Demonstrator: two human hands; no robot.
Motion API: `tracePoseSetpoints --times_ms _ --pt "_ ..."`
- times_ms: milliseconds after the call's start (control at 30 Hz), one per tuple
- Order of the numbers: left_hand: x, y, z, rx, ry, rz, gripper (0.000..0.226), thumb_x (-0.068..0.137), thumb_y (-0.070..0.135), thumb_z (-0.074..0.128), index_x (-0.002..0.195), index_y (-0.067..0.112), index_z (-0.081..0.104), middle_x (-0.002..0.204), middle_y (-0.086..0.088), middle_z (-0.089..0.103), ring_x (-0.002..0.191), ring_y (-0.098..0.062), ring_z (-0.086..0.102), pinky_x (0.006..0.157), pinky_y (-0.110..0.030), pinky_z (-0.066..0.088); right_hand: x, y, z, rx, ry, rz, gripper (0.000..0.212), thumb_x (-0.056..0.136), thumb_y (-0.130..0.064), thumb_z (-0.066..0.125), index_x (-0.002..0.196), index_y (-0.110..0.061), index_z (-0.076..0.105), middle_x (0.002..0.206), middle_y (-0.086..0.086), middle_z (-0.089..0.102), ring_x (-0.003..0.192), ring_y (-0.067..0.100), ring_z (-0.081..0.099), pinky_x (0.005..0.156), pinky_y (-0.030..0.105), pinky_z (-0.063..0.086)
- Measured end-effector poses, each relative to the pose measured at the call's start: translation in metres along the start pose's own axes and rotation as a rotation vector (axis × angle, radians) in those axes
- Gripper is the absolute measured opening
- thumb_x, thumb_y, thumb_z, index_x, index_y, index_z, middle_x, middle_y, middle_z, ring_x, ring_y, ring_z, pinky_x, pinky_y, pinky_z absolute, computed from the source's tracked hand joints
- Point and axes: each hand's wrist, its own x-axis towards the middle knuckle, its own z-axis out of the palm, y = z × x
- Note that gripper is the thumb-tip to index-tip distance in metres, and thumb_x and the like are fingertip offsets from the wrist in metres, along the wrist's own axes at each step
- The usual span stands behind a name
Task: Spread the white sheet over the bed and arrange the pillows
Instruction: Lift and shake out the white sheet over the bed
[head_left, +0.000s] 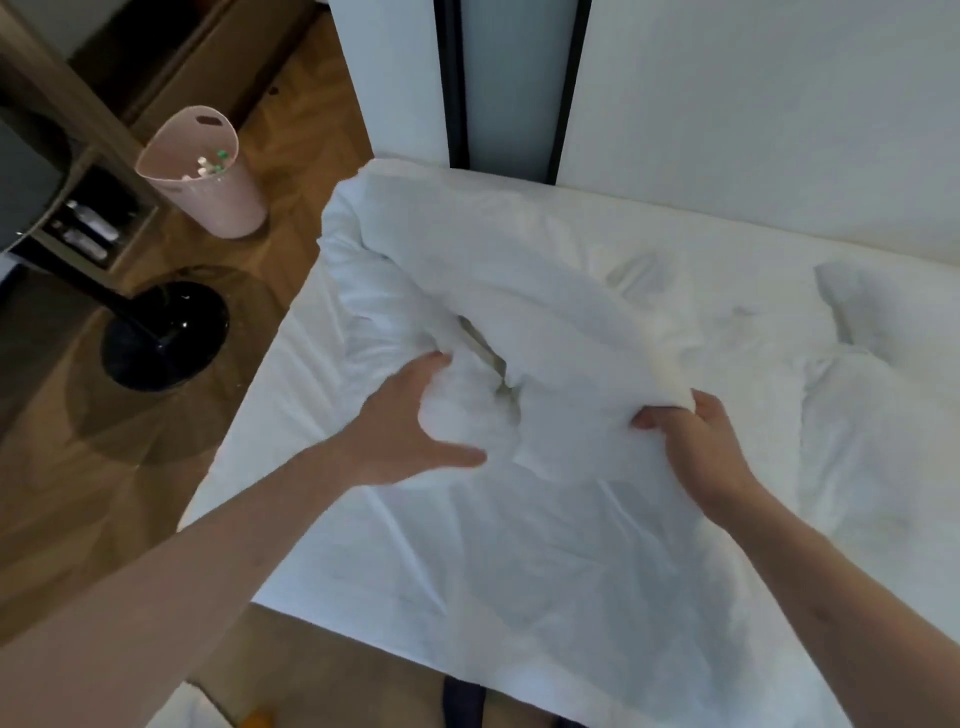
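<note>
**Wood Floor, Pale Walls, Dim Even Light**

A wood floor in a herringbone pattern fills the left side. On it stands a pink bin holding a few small scraps, and nearer, a round black base with a dark pole. A wooden shelf unit at far left holds bottles. Behind, white wall panels flank a grey strip framed in black.

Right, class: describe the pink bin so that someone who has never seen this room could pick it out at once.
Start at the bed with its white sheet, then look to the wooden floor beyond its far left corner. There, just beyond the black round stand base, stands the pink bin. It is the only pink thing there: tall, open-topped, with a handle slot near its rim and a few scraps inside.
</note>
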Motion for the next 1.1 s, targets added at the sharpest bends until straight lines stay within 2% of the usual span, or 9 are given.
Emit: tracePoseSetpoints --times_ms 67,133,267,433,600,667,800,933,1100 --pt "-0.008 -0.022 0.052 0.244 -0.066 -0.048 0.152 0.051 0.073 0.087 0.161 0.03 -0.009 0.17 0.006 -0.004 0.155 -0.016 0.009 0.125 -0.037 0.018 -0.004 -0.009 0.003 0.003 -0.07 0.081 0.021 0.057 -0.028 0.062 0.067 -0.012 0.071 0.056 -0.002 0.065 0.055 0.015 0.057 0.054 0.027 0.043" --pt "0.002 -0.035 0.101 0.227 -0.008 -0.113 0.16 0.051 0.068 0.089 0.158 0.027 -0.021 0.17 -0.004 -0.009 0.156 -0.023 0.008 0.124 -0.039 0.02 -0.012 -0.007 0.016 -0.076 -0.183 0.119 0.029 0.06 -0.032 0.061 0.074 -0.009 0.073 0.061 -0.001 0.067 0.058 0.015 0.059 0.055 0.028 0.045" --pt "0.041 -0.044 0.15 0.246 0.168 -0.338 0.119 0.068 0.03 0.088 0.156 0.015 0.008 0.158 -0.012 0.025 0.132 -0.035 0.047 0.103 -0.041 0.049 -0.029 0.005 0.024 -0.146 -0.343 0.17 0.025 0.078 -0.026 0.06 0.075 -0.003 0.069 0.068 0.001 0.066 0.068 0.018 0.061 0.066 0.034 0.047" --pt "0.038 -0.079 0.131 0.445 0.158 -0.298 0.031 0.087 0.01 0.056 0.108 0.029 0.069 0.105 -0.003 0.073 0.098 -0.027 0.07 0.078 -0.031 0.053 -0.018 0.005 0.002 -0.139 -0.085 0.044 0.016 0.087 -0.021 0.058 0.075 -0.013 0.065 0.072 -0.006 0.062 0.071 0.015 0.055 0.065 0.031 0.042" --pt "-0.01 -0.122 0.026 0.766 -0.01 -0.173 0.02 0.085 0.016 0.054 0.069 0.026 0.062 0.081 0.01 0.066 0.078 -0.018 0.063 0.068 -0.028 0.048 0.034 0.018 -0.028 -0.289 0.162 -0.048 0.02 0.098 -0.032 0.052 0.11 -0.018 0.059 0.107 0.007 0.068 0.099 0.029 0.061 0.08 0.036 0.043" --pt "-0.031 -0.137 -0.042 0.73 0.174 -0.173 0.029 0.086 0.01 0.054 0.064 0.029 0.059 0.073 0.014 0.063 0.072 -0.016 0.061 0.066 -0.032 0.053 0.054 0.03 -0.038 -0.403 0.209 -0.004 0.027 0.099 -0.038 0.049 0.117 -0.017 0.052 0.113 0.016 0.066 0.106 0.039 0.061 0.084 0.043 0.046" --pt "-0.048 -0.163 -0.136 0.622 0.582 -0.32 0.031 0.093 0.012 0.049 0.08 0.029 0.07 0.085 0.005 0.068 0.068 -0.021 0.062 0.061 -0.035 0.056 0.046 0.05 -0.033 -0.609 0.306 -0.134 0.049 0.095 -0.029 0.062 0.141 -0.024 0.046 0.139 0.017 0.047 0.122 0.043 0.047 0.1 0.054 0.042" --pt "-0.025 -0.167 -0.099 0.671 0.257 -0.483 0.047 0.088 0.016 0.049 0.134 0.023 0.055 0.145 -0.004 0.045 0.116 -0.029 0.059 0.087 -0.042 0.055 0.001 0.068 0.022 -0.69 0.098 -0.398 0.056 0.083 -0.014 0.073 0.135 -0.027 0.056 0.131 0.008 0.045 0.113 0.037 0.048 0.099 0.048 0.045" --pt "-0.006 -0.147 0.029 0.538 -0.052 -0.346 0.043 0.09 0.023 0.064 0.131 0.03 0.055 0.144 0.004 0.036 0.127 -0.021 0.051 0.101 -0.039 0.049 -0.026 0.115 0.081 -0.817 -0.19 -0.232 0.103 0.079 -0.037 0.079 0.158 -0.038 0.013 0.163 0.002 0.016 0.143 0.033 0.027 0.108 0.051 0.043"
